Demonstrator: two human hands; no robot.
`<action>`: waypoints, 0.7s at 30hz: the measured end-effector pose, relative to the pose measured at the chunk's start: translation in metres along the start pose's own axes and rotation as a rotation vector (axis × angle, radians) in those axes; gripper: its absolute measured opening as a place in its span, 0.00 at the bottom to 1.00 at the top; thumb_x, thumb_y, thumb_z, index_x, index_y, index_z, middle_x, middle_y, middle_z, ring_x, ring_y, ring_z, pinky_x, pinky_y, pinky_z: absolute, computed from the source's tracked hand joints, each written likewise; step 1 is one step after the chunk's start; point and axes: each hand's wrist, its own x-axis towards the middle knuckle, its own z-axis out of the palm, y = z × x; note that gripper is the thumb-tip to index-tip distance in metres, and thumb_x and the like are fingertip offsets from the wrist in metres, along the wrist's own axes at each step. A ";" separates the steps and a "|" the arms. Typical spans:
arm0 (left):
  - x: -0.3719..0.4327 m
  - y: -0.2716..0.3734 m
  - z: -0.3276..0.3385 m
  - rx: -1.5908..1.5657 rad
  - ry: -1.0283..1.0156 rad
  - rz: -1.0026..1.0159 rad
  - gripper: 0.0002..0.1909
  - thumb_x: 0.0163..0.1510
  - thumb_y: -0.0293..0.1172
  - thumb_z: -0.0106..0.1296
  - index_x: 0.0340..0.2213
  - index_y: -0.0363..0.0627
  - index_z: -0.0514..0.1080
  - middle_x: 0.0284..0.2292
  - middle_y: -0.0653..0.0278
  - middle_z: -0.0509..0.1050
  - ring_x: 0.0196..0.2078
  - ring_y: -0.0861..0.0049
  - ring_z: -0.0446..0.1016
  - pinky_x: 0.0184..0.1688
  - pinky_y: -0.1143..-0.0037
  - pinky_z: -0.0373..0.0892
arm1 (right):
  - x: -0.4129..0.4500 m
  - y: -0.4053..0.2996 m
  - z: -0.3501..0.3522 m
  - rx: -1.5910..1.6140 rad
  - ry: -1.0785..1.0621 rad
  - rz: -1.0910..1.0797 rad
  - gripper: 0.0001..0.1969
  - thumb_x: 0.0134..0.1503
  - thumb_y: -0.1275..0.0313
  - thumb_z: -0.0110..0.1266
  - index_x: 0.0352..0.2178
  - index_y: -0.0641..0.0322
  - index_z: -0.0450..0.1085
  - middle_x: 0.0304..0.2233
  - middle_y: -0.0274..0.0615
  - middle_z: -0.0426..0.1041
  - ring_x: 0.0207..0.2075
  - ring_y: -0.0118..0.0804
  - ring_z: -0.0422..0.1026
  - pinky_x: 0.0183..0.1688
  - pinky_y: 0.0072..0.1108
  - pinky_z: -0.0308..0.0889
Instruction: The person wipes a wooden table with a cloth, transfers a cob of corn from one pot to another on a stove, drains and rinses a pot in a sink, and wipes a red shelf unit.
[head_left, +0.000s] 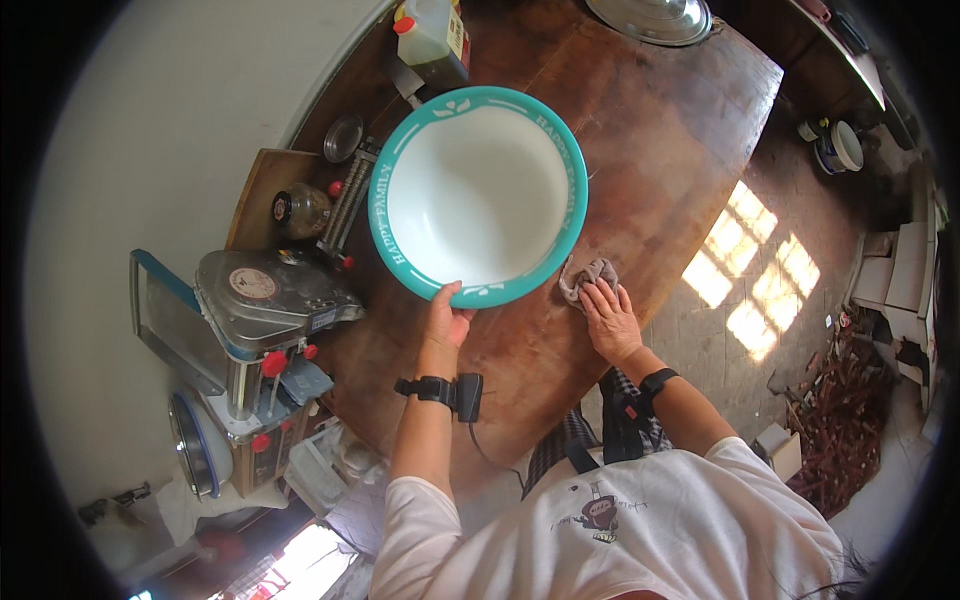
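My left hand (448, 319) grips the near rim of a large white basin (480, 199) with a teal, patterned rim; the thumb lies over the rim and the fingers go out of sight beneath it. The basin's inside faces up and shows nothing in it. To the right, my right hand (609, 319) rests its fingers on a crumpled grey-brown cloth (598, 276), pressed on the reddish-brown wooden table (637, 165). Whether these fingers pinch the cloth or only lie on it, I cannot tell.
A plastic jug with a red cap (435, 45), a cleaver-like blade (405, 79), a metal roller part (352, 195) and a glass jar (301, 211) stand left of the basin. A metal machine with red knobs (262, 300) is nearer. A metal lid (652, 15) lies at the far edge.
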 end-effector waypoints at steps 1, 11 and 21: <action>0.003 0.003 0.003 0.006 -0.013 -0.004 0.19 0.44 0.25 0.50 0.40 0.45 0.63 0.37 0.65 0.67 0.39 0.74 0.68 0.34 0.75 0.70 | 0.000 -0.001 -0.002 0.004 -0.006 -0.001 0.26 0.46 0.73 0.44 0.50 0.58 0.56 0.54 0.37 0.53 0.58 0.38 0.47 0.58 0.36 0.42; -0.020 0.001 -0.033 0.065 -0.085 -0.015 0.22 0.52 0.46 0.46 0.44 0.45 0.61 0.40 0.61 0.66 0.42 0.72 0.67 0.36 0.72 0.66 | 0.002 -0.010 0.002 0.043 0.055 0.019 0.27 0.44 0.74 0.46 0.50 0.59 0.56 0.53 0.37 0.54 0.57 0.39 0.49 0.58 0.36 0.42; -0.154 -0.054 -0.271 0.250 0.470 0.073 0.11 0.51 0.34 0.48 0.36 0.43 0.68 0.28 0.63 0.72 0.27 0.79 0.71 0.27 0.80 0.66 | 0.057 -0.118 0.043 0.023 0.170 0.068 0.26 0.46 0.77 0.43 0.50 0.62 0.55 0.54 0.42 0.52 0.58 0.43 0.47 0.57 0.37 0.41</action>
